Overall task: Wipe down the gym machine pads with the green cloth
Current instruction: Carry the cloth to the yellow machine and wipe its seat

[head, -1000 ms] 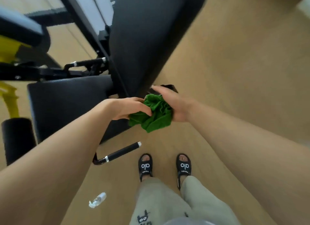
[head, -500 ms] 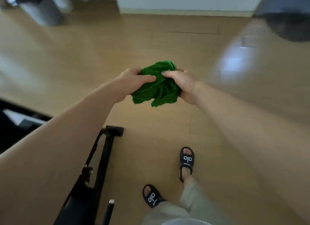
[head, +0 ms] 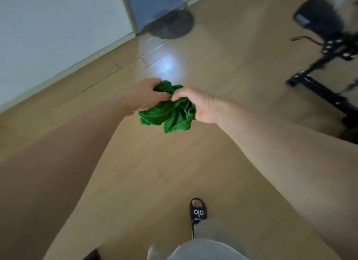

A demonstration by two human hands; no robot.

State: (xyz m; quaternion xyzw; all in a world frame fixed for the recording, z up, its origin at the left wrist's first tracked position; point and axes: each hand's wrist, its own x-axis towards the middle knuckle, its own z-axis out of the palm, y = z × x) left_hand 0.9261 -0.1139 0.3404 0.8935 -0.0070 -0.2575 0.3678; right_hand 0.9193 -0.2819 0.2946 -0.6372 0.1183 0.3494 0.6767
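Head view has my left hand (head: 146,96) and my right hand (head: 199,104) meeting in the middle of the frame, both closed on the green cloth (head: 168,112): the left curls its fingers over the cloth's upper left, the right pinches the bunched fabric from the right, thumb tip almost touching the left hand's fingers. The cloth is a crumpled wad held in the air over bare wooden floor (head: 193,163), its loose folds hanging below my knuckles, touching nothing else. Outward from there, one sandalled foot (head: 198,211) shows near the bottom, a white wall (head: 48,27) runs along the far left, and a black gym machine (head: 319,27) stands at the far right, blurred, well apart from the cloth. No pad is under my hands, so I judge I am between surfaces and regathering the cloth. To do this well I would refold it into a flat pad with a fresh face outward, settle it in one palm, and only then walk to that machine.
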